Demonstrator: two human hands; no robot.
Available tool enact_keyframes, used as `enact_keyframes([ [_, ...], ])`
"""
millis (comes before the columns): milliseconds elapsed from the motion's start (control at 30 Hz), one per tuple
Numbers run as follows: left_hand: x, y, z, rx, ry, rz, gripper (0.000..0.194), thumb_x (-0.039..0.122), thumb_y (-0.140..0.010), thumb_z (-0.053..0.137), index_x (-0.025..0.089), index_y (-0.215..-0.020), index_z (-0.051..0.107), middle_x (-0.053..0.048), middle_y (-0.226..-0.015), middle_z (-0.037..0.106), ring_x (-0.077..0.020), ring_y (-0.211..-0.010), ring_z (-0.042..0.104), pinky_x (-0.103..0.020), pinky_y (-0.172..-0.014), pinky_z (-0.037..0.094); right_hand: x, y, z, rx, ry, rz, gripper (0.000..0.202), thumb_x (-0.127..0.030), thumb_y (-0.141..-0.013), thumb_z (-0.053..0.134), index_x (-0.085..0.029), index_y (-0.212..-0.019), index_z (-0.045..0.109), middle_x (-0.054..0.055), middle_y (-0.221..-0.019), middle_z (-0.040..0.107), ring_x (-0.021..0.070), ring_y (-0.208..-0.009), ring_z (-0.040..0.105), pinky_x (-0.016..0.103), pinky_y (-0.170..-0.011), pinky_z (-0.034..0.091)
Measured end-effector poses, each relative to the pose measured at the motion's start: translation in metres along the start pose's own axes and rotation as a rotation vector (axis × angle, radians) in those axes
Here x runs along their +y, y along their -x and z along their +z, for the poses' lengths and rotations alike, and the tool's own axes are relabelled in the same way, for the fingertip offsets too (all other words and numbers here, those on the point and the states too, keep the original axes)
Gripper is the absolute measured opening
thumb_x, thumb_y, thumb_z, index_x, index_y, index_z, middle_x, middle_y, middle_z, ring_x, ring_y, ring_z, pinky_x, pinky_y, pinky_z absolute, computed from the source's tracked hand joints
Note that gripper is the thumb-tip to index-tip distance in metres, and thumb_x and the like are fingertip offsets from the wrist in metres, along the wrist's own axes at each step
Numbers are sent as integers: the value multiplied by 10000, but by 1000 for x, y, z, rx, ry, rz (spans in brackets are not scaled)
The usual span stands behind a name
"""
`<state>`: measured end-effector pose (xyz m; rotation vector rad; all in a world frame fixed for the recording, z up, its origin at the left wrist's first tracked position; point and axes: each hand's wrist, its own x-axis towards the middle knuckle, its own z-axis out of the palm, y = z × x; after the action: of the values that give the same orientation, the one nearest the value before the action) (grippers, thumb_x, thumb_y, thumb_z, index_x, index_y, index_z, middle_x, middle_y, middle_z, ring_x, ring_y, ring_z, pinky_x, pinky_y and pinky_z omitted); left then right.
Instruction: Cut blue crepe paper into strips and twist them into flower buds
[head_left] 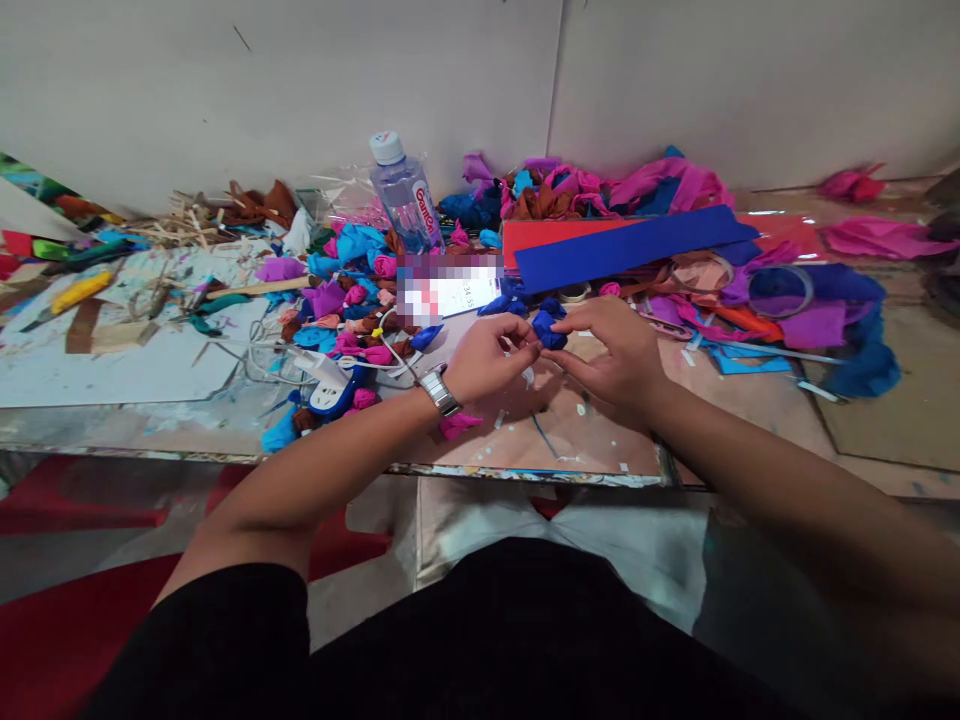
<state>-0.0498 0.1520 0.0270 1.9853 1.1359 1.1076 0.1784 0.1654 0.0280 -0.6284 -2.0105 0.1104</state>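
Note:
Between my hands, over the table's front part, is a small crumpled blue crepe-paper flower [550, 327]. My left hand [491, 352], with a metal watch [440, 390] on its wrist, pinches the flower low on its left side. From the other side, my right hand [613, 345] grips it between thumb and forefinger. The fingertips of both hands nearly meet below the flower, and its base is hidden there. Just behind lie a lit phone [469, 292] and a long strip of blue paper [637, 245] on top of an orange-red sheet [559, 238].
A clear bottle [407, 200] stands behind the phone. Many coloured paper flowers [328, 297] lie to the left, around a blue-and-white power socket [336, 390] with cables. Crepe-paper scraps [817, 320] and a tape roll [780, 290] cover the right. A yellow cutter [79, 290] lies far left.

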Motion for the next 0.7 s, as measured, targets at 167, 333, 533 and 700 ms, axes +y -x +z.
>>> enact_keyframes([
  [167, -2, -1, 1, 10, 17, -38, 128, 289, -883, 740, 190, -802, 737, -18, -793, 763, -128, -698, 639, -274, -665, 503, 1, 0, 0, -7, 5, 14, 250, -497, -949, 857, -298, -1081, 783, 56, -1008, 836, 295, -939, 768, 478, -875, 572],
  [333, -1, -1, 2, 26, 65, -54, 195, 355, -900, 743, 195, -789, 726, -24, -764, 750, -134, -685, 635, -275, -650, 512, 0, -1, -1, 12, -6, 33, 262, -531, -955, 844, -300, -1060, 780, 57, -1017, 845, 292, -934, 777, 472, -856, 584],
  [533, 0, 1, 3, -2, 75, -56, 224, 386, -907, 744, 196, -793, 713, -25, -760, 752, -140, -680, 645, -284, -649, 492, -1, 0, 0, 8, -29, 33, 265, -538, -955, 842, -304, -1064, 780, 50, -1005, 839, 295, -946, 776, 481, -876, 570],
  [700, -2, 0, 2, -2, 57, -66, 248, 404, -918, 738, 194, -790, 707, -20, -751, 740, -136, -673, 629, -280, -641, 468, -2, 0, 1, 9, -45, 25, 256, -520, -946, 858, -316, -1079, 777, 42, -995, 832, 292, -932, 767, 478, -865, 561],
])
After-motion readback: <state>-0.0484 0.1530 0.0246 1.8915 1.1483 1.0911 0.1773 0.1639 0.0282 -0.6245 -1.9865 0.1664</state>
